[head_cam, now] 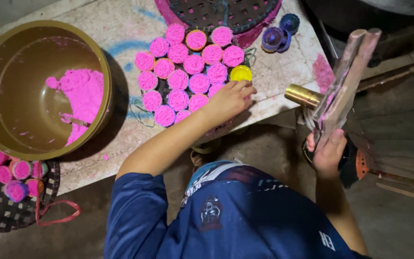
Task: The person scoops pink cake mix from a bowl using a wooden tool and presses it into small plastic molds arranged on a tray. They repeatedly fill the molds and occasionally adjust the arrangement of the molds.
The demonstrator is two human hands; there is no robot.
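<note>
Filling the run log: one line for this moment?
left hand: on pink-filled cups | right hand: grips wooden tool | bowl: pink powder

— What carries it all?
— A pale, worn stone-like table smeared with blue and pink stains.
— And directly on it?
— A big olive bowl at one end, a dark woven tray crowded with pink-filled cups near the middle, another tray at the far edge, and two blue caps just beside that one
</note>
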